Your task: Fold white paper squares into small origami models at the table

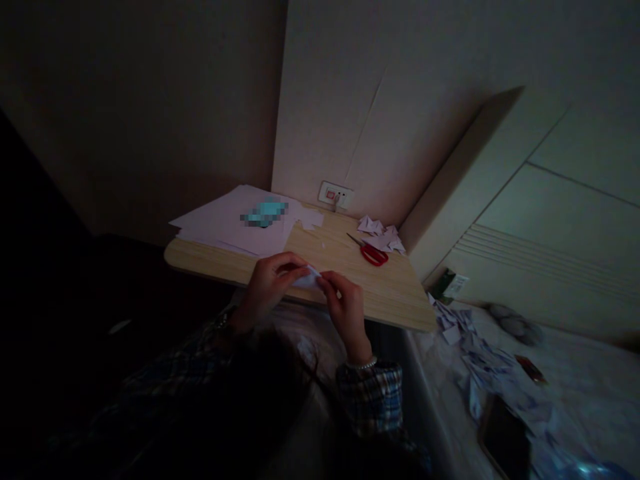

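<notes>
A small piece of white paper (pixel 307 279) is held between my two hands above the near edge of the wooden table. My left hand (pixel 273 283) pinches its left and upper side with thumb and fingertips. At the right end, my right hand (pixel 345 303) grips it in a pinch as well. The lower part of the paper shows between the hands; fingers cover its ends. Beyond my right hand, red-handled scissors (pixel 373 253) lie with the blades pointing back and left.
Large white sheets (pixel 220 220) lie on the table's left, with a blurred turquoise item (pixel 267 212) on top. Paper scraps (pixel 310 217) sit beside them. Folded paper pieces (pixel 383 235) are at the back right. Many more paper pieces (pixel 475 347) and a dark tablet-like object (pixel 505 437) lie on the bed.
</notes>
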A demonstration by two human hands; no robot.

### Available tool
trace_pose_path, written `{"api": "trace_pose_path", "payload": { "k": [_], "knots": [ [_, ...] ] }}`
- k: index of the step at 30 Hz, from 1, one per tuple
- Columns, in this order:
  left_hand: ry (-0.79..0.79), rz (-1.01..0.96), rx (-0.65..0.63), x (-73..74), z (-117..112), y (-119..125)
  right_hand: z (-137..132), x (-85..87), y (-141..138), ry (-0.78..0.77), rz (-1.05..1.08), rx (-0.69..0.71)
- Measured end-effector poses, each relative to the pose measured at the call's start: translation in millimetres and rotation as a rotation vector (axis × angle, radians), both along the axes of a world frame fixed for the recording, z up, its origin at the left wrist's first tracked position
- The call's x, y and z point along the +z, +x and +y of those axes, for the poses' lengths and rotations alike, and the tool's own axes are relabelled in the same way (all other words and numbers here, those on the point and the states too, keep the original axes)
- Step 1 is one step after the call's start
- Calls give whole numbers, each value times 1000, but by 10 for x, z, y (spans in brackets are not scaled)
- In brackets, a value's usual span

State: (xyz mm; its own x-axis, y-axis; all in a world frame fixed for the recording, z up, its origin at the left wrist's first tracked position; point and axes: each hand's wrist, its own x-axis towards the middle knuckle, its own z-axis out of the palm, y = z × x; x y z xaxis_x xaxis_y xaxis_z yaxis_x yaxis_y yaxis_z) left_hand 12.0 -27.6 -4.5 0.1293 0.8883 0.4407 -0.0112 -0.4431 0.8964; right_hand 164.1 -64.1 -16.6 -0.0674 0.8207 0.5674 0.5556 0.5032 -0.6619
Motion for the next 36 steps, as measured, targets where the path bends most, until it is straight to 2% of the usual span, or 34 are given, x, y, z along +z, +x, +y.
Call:
{"api": "trace_pose_path", "payload": {
  "k": [4, 8, 11, 15, 17, 21, 24, 28, 36],
  "knots": [
    [43, 60, 83, 16, 5, -20, 4, 13, -29, -55, -13, 5],
    [36, 35, 128, -26, 34, -25, 13, 14, -23, -73, 9, 10],
    [113, 81, 107, -53, 49, -18, 15, 14, -10, -91, 46, -32],
    [330, 248, 48, -59, 52, 6, 6, 31, 4, -96, 153, -95],
    [350, 293, 17, -66, 53, 19, 0, 40, 7, -100, 213, -104],
    [222, 328, 12, -89, 56, 23, 3, 29, 7, -125, 313, -52],
    [99, 251, -10, -96, 57, 14, 21, -10, 5, -122, 324, 5],
    [-35, 141, -113, -95, 62, 17, 54, -46, 6, -94, 339, 8],
    [-178, 50, -289, -110, 78, 32, 49, -25, -14, -72, 462, 47]
  ]
}}
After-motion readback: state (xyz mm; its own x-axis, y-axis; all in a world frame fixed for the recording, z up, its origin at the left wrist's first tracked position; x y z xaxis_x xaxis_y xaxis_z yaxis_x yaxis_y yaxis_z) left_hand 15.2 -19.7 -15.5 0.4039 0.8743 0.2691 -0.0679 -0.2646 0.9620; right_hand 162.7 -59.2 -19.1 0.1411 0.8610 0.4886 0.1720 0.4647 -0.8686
